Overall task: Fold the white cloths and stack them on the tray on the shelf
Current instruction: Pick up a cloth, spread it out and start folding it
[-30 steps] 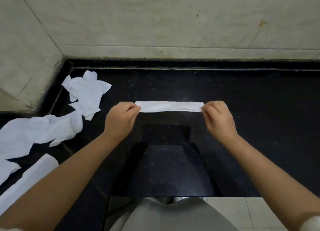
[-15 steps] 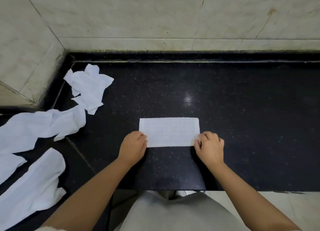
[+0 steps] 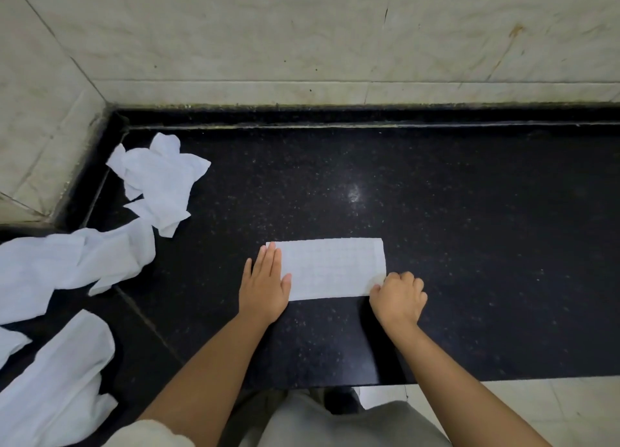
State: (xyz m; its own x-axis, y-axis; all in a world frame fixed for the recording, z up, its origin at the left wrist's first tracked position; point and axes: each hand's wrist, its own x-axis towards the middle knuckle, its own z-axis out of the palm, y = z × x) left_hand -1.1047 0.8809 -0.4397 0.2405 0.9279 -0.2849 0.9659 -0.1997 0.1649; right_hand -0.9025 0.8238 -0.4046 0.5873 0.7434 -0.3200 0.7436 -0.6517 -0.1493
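Loose white cloths crowd the black counter at left; right of them it lies open.

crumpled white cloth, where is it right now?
Head view, far left: the crumpled cloth lies on the black counter near the wall corner, left of and beyond the flat cloth.

Two bare forearms are seen; a cream fabric sleeve cuff is worn on the left arm, and light grey-beige trousers lie right of that cuff.
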